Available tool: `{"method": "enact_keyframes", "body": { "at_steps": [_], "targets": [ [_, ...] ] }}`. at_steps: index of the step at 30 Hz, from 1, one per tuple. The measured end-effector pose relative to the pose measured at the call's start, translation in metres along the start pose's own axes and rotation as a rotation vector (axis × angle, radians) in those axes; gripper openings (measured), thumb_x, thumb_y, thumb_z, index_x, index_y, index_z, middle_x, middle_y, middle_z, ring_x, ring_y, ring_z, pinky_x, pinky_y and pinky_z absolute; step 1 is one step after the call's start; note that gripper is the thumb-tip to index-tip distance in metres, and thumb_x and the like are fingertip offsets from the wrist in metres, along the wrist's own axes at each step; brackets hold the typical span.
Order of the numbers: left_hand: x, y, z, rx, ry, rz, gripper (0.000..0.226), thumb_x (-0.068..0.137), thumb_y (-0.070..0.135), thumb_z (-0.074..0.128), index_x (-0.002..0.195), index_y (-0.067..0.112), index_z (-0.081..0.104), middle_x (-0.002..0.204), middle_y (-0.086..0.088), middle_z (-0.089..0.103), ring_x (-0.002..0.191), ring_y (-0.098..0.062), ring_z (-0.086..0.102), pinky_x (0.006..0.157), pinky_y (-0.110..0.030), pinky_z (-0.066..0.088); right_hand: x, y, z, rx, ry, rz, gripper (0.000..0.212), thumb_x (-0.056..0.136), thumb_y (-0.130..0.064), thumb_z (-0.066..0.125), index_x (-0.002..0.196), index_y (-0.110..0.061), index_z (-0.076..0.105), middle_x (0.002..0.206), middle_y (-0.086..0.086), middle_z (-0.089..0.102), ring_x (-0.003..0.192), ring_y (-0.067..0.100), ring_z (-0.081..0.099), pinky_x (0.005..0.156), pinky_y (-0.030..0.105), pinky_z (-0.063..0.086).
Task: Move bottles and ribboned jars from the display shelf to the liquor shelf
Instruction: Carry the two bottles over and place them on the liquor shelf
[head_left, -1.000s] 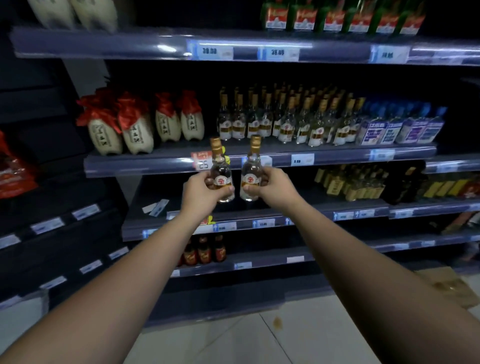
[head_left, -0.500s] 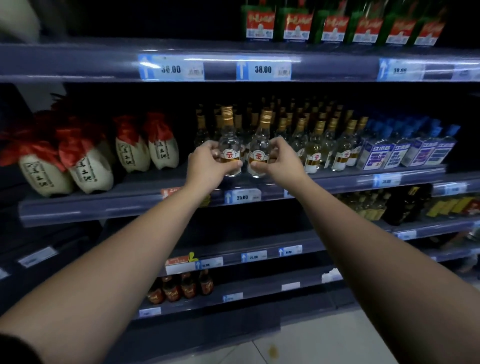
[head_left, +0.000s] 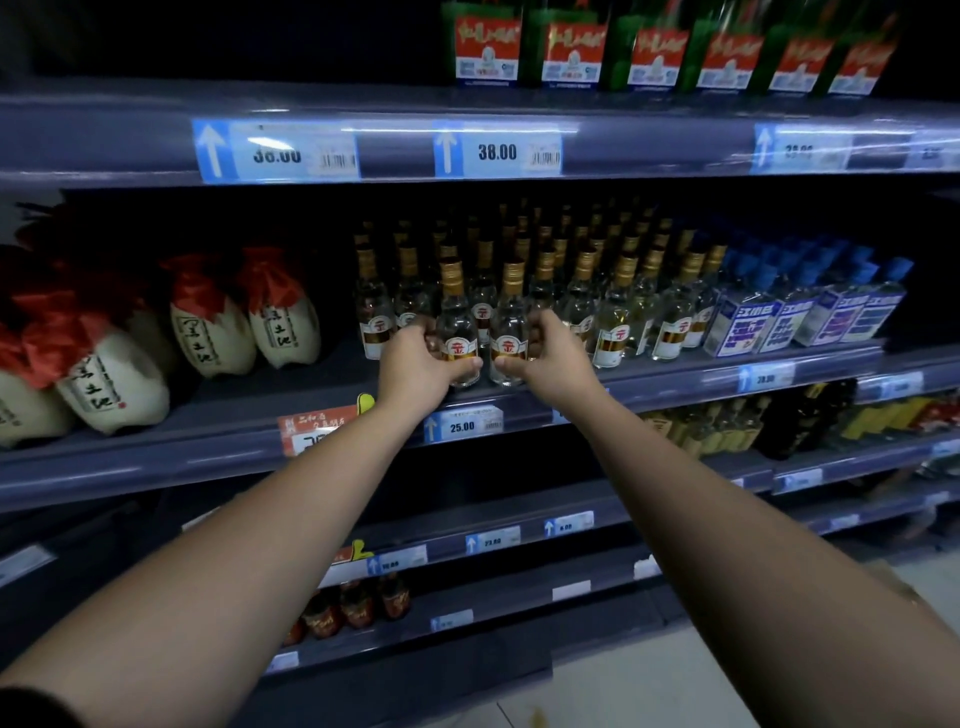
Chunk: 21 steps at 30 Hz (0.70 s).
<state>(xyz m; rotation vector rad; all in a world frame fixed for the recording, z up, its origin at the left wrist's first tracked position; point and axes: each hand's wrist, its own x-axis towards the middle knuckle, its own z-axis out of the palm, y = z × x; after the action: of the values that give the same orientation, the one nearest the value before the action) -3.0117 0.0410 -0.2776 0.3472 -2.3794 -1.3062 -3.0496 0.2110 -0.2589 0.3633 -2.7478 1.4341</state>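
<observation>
Two small clear bottles with gold caps and red-and-gold labels stand upright side by side at the front edge of the liquor shelf (head_left: 675, 376). My left hand (head_left: 415, 364) grips the left bottle (head_left: 457, 322) low on its body. My right hand (head_left: 556, 356) grips the right bottle (head_left: 510, 325) the same way. Behind them stand several rows of the same bottles (head_left: 618, 306). Cream jars with red ribbon tops (head_left: 208, 322) lie on the left part of the same shelf.
Blue-and-white boxed bottles (head_left: 810, 312) fill the shelf's right end. Green bottles with red labels (head_left: 654, 52) stand on the shelf above. The lower shelves hold yellow bottles (head_left: 711, 426) and small dark bottles (head_left: 358, 603). Pale floor tiles (head_left: 675, 680) show below.
Both hands carried the two bottles up from in front of the lower shelf and forward onto the liquor shelf's front edge. The camera moved closer to the shelf.
</observation>
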Motion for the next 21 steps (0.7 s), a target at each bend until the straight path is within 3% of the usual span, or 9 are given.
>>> {"method": "enact_keyframes", "body": {
  "at_steps": [4,7,9,12,16,21],
  "targets": [
    [0.003,-0.004,0.01,0.031,-0.011,0.0,0.054,0.066,0.032,0.092,0.111,0.016,0.066,0.1,0.004,0.075,0.092,-0.015,0.07,0.078,-0.029,0.054,0.001,0.007,0.002,-0.002,-0.003,-0.004,0.071,0.083,-0.022,0.084,0.143,-0.011,0.047,0.132,0.004,0.063,0.109,0.013,0.057,0.095,0.029,0.048],
    [0.004,-0.006,0.013,0.049,-0.004,0.037,0.055,0.066,0.032,0.091,0.111,0.016,0.064,0.099,0.004,0.074,0.09,-0.015,0.069,0.074,-0.026,0.051,0.002,0.012,0.004,-0.045,0.017,-0.043,0.072,0.084,-0.022,0.083,0.145,-0.009,0.048,0.135,0.007,0.063,0.117,0.019,0.06,0.091,0.025,0.044],
    [0.005,-0.005,0.015,0.067,0.005,0.053,0.057,0.066,0.033,0.091,0.112,0.014,0.063,0.099,0.002,0.073,0.09,-0.016,0.067,0.072,-0.024,0.048,0.003,0.013,0.005,-0.07,0.037,-0.063,0.072,0.084,-0.024,0.083,0.146,-0.009,0.05,0.134,0.007,0.064,0.119,0.02,0.061,0.092,0.025,0.046],
    [0.007,-0.004,0.018,0.108,0.027,0.06,0.063,0.065,0.039,0.09,0.116,0.015,0.062,0.105,0.0,0.072,0.094,-0.017,0.065,0.074,-0.026,0.05,0.005,0.013,0.008,-0.072,0.074,-0.068,0.07,0.081,-0.027,0.085,0.142,-0.011,0.054,0.126,0.006,0.068,0.112,0.019,0.066,0.097,0.038,0.057],
    [0.009,-0.003,0.022,0.15,0.076,0.058,0.068,0.064,0.042,0.091,0.119,0.014,0.061,0.11,-0.005,0.073,0.101,-0.023,0.067,0.077,-0.027,0.053,0.008,0.011,0.01,-0.067,0.1,-0.039,0.069,0.082,-0.023,0.085,0.141,-0.006,0.053,0.127,0.008,0.068,0.116,0.022,0.066,0.094,0.03,0.054],
    [0.011,-0.002,0.024,0.142,0.088,0.041,0.068,0.065,0.041,0.091,0.119,0.013,0.06,0.11,-0.006,0.072,0.102,-0.024,0.067,0.077,-0.027,0.052,0.009,0.012,0.015,-0.039,0.154,-0.013,0.063,0.079,-0.024,0.088,0.133,-0.005,0.06,0.124,0.01,0.071,0.114,0.022,0.067,0.099,0.037,0.057]
  ]
}}
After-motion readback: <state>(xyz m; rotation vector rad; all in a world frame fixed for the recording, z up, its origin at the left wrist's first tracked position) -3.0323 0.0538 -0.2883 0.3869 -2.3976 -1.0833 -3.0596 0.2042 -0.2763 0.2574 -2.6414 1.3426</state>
